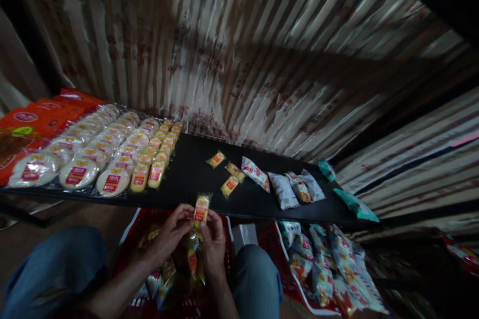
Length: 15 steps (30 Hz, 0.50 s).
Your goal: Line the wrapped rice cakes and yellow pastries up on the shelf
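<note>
Both my hands hold one small yellow wrapped snack pack (pixel 201 208) upright just below the front edge of a black shelf (pixel 190 179). My left hand (pixel 170 234) pinches its lower left side. My right hand (pixel 213 241) grips its lower right side, fingers closed. Beneath my hands sits a red crate (pixel 136 224) with more yellow packs (pixel 192 264) in it. On the shelf ahead lie three loose yellow packs (pixel 229 185).
Rows of round wrapped cakes (pixel 78 172) and yellow packs (pixel 157 157) fill the shelf's left part, beside orange packets (pixel 33 119). White snack bags (pixel 282 189) and green packets (pixel 355 205) lie at the right. More bags (pixel 329 264) sit in a crate below. My knees flank the red crate.
</note>
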Each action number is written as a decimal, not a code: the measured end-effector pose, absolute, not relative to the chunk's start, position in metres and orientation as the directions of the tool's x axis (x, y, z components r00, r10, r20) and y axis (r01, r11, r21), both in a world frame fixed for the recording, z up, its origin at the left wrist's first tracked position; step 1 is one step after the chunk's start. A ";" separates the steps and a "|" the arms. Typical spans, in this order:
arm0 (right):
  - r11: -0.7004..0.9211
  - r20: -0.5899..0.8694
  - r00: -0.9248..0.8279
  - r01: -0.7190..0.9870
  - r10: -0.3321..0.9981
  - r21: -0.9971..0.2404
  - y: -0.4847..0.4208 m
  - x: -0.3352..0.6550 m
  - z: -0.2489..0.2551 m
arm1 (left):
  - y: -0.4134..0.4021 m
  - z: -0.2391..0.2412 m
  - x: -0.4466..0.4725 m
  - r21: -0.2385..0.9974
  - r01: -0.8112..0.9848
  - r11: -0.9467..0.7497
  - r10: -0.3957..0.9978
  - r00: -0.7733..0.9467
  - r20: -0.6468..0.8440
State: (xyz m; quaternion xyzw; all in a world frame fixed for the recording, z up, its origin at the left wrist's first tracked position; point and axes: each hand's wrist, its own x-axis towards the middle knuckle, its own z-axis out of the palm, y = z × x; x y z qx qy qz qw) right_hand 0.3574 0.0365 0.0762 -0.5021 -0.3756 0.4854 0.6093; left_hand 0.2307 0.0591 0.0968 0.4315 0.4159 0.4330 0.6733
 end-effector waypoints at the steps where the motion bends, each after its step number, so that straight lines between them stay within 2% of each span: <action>1: 0.023 -0.030 0.244 -0.210 0.969 -0.977 0.037 0.358 0.076 | 0.059 0.096 0.231 0.946 -0.219 0.239 0.943 0.286 -0.172; 5: 0.031 -0.015 0.229 -0.194 0.973 -0.981 0.037 0.358 0.075 | 0.058 0.094 0.232 0.959 -0.215 0.186 0.957 0.261 -0.127; 15: 0.080 0.029 0.226 -0.221 0.974 -0.972 0.042 0.358 0.075 | 0.055 0.103 0.246 0.982 -0.107 0.159 0.978 0.156 -0.141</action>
